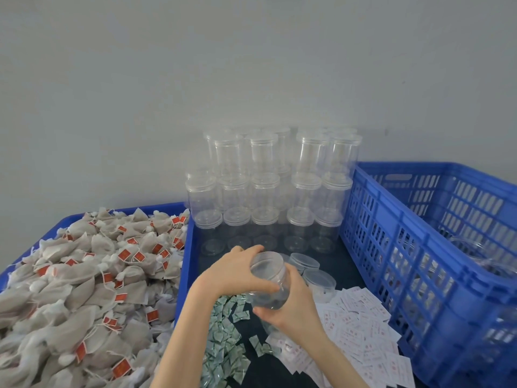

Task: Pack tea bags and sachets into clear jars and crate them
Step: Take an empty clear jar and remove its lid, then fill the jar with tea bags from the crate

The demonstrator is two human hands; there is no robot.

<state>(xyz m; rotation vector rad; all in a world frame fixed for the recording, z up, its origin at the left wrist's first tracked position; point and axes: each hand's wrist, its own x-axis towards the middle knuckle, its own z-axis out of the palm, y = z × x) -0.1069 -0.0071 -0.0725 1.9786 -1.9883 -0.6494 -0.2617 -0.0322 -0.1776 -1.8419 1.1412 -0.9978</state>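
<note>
Gripping a clear jar (268,278), both hands' fingers (251,252) curl round it between tray edge (183,264) and crate (391,247)

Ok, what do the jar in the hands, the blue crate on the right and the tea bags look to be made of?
The jar, held by the left hand and right hand, looks like clear glossy plastic: you see through it, with soft highlights. The crate looks like moulded rigid blue plastic with a slotted lattice wall. The tea bags look like matte, fine mesh or filter paper, slightly see-through, with strings and red tags.
</note>
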